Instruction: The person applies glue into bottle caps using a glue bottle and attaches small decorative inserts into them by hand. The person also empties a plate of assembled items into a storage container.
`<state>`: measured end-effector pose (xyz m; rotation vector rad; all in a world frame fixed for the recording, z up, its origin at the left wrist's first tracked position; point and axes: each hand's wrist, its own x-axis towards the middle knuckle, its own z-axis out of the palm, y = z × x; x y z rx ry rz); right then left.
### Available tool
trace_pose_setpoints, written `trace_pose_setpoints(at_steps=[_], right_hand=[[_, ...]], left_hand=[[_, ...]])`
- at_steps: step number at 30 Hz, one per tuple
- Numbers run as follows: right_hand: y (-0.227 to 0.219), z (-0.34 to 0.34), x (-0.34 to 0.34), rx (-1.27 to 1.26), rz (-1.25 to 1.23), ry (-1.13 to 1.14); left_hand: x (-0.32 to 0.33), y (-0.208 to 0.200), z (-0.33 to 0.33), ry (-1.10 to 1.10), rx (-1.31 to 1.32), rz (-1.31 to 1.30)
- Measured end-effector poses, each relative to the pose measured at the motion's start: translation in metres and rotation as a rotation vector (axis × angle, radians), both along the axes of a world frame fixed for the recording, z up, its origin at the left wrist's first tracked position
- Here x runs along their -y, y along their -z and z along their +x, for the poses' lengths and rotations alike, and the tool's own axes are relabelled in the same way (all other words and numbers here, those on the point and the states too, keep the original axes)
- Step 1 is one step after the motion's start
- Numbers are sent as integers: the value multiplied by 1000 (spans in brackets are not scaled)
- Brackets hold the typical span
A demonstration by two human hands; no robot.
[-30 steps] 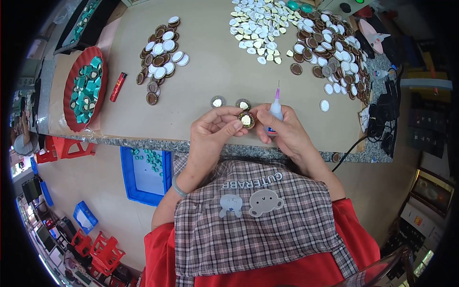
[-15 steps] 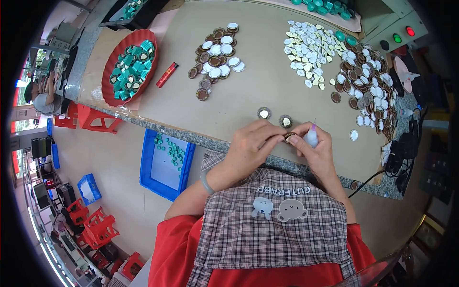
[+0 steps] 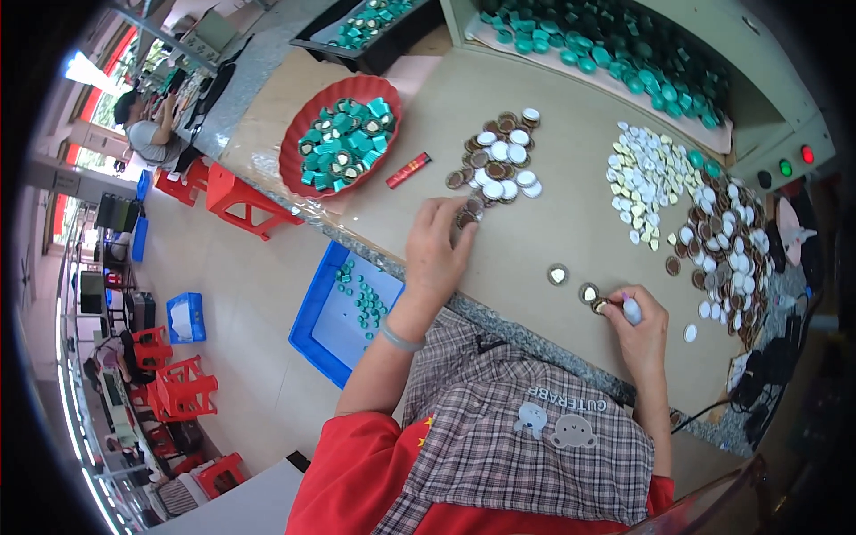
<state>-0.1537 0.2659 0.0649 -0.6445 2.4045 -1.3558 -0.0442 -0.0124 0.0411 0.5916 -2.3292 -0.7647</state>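
Observation:
My left hand (image 3: 437, 252) reaches to the near edge of a small pile of scalloped discs (image 3: 496, 171), brown or white on top. Its thumb and fingers close round a brown disc (image 3: 465, 218) there. My right hand (image 3: 642, 333) holds a small squeeze bottle (image 3: 632, 310) with a purple tip. The same hand's fingertips touch a disc with a pale heart-shaped piece (image 3: 600, 306) on the table. Two similar discs with hearts lie close by, one disc (image 3: 588, 293) right beside it and another disc (image 3: 558, 275) farther left.
A red scalloped bowl (image 3: 292, 147) of green cups stands left, beside a red tube (image 3: 409, 170). Loose pale hearts (image 3: 646, 174) and a big disc pile (image 3: 727, 259) lie right. Green pieces (image 3: 588, 62) fill a back shelf. A blue tray (image 3: 308, 334) sits below the table edge.
My left hand has left the right hand and moved left and away to the disc pile. The heart disc held between both hands is now down beside the others. The view has shifted.

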Motion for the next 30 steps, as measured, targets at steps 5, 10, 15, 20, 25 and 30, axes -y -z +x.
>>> trace_pose_setpoints(at_steps=[5, 10, 15, 20, 25, 30], right_hand=[[3, 0, 0, -244, -103, -6], [6, 1, -3, -32, -47, 27], [-2, 3, 5, -106, -56, -11], [1, 0, 1, -135, -52, 12], [2, -1, 3, -140, -36, -10], [4, -2, 0, -164, -42, -1]], left_hand=[[30, -24, 13, -254, -174, -53], [159, -11, 51, -712, -443, -139], [271, 41, 92, -682, -116, 316], [249, -4, 83, -439, -109, 797], [240, -31, 105, -385, -270, 915], [273, -79, 116, -292, -318, 899]])
